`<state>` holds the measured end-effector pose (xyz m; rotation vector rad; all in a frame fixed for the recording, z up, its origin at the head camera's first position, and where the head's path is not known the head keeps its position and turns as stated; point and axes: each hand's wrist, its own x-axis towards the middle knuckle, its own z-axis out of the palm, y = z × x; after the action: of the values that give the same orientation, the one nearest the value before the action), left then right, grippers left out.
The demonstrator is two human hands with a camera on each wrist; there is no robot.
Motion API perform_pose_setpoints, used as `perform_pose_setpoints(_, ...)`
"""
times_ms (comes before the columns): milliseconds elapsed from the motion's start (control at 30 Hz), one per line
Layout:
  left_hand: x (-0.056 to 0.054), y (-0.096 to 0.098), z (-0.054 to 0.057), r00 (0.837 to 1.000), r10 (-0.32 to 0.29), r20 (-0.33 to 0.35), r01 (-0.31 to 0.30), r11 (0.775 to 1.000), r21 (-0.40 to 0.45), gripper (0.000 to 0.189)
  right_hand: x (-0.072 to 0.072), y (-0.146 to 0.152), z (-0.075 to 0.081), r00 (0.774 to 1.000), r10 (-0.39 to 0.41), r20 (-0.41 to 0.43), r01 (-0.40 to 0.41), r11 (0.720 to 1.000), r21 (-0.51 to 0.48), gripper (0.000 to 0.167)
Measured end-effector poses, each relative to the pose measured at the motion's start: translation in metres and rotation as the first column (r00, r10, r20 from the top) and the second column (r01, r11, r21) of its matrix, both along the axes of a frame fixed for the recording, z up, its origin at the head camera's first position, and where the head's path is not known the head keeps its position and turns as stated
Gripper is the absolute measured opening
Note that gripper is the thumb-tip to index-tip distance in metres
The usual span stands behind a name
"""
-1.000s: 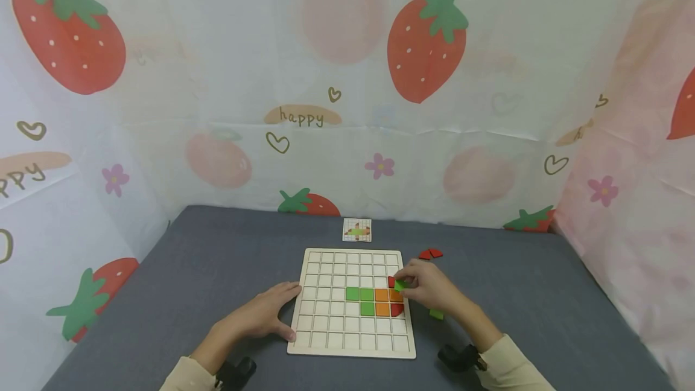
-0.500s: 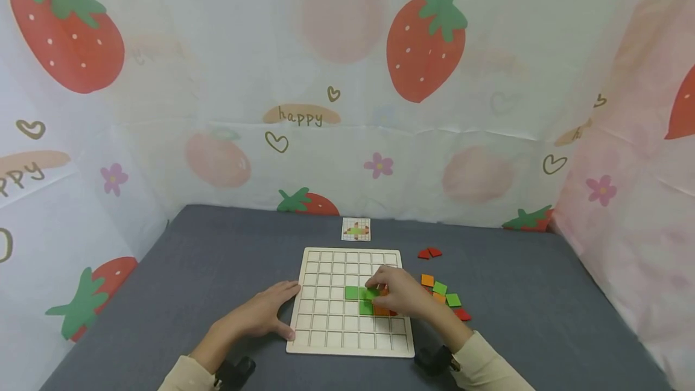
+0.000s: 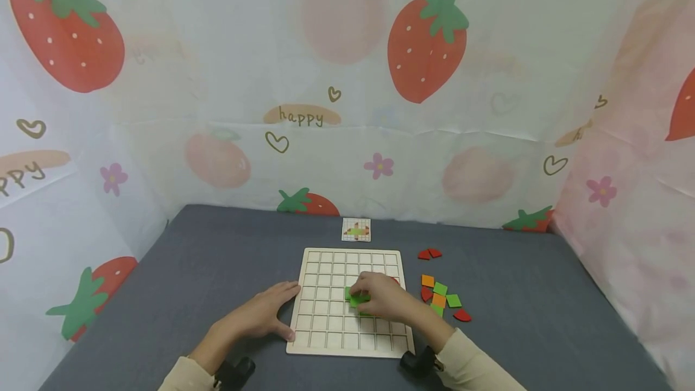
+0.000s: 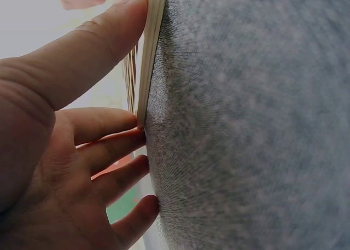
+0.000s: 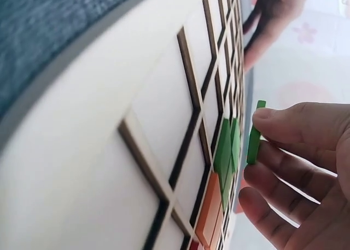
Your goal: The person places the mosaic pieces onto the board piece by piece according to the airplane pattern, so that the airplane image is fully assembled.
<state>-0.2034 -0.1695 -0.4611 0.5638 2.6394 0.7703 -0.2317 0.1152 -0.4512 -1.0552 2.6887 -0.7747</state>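
A pale wooden grid board (image 3: 320,323) lies on the dark cloth. At its left edge rests my left hand (image 3: 264,311), thumb and fingers spread; in the left wrist view its fingertips touch the board's side. Over the middle of the board, my right hand (image 3: 388,298) pinches a green square tile (image 5: 255,134) between thumb and fingers. The right wrist view shows that tile held apart from the board, above the grid. Green tiles (image 5: 222,149) and an orange tile (image 5: 209,211) sit in grid squares beneath. In the head view the right hand hides most of these.
Right of the board lie loose tiles: an orange square (image 3: 428,280), a green square (image 3: 440,288), a red rounded piece (image 3: 462,315) and several others. Two red pieces (image 3: 434,253) lie farther back. A small patterned card (image 3: 356,229) lies behind the board.
Holding the green tile, my right hand has moved left from the board's right side to its middle, uncovering the loose tiles on the right. My left hand stays put.
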Motion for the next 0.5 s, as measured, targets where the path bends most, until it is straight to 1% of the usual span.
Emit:
perform_pose_setpoints(167,0.000,0.000,-0.001,1.000,-0.001,-0.005,0.001,1.000,0.002,0.096,0.001,-0.007,-0.001,1.000,0.019,-0.009,-0.019,0.999,0.033,0.022)
perform_pose_setpoints(500,-0.001,0.000,-0.002,1.000,-0.003,-0.012,0.003,1.000,-0.005,0.098,0.001,-0.014,-0.002,0.999,0.032,-0.044,-0.028,0.996,0.080,0.018)
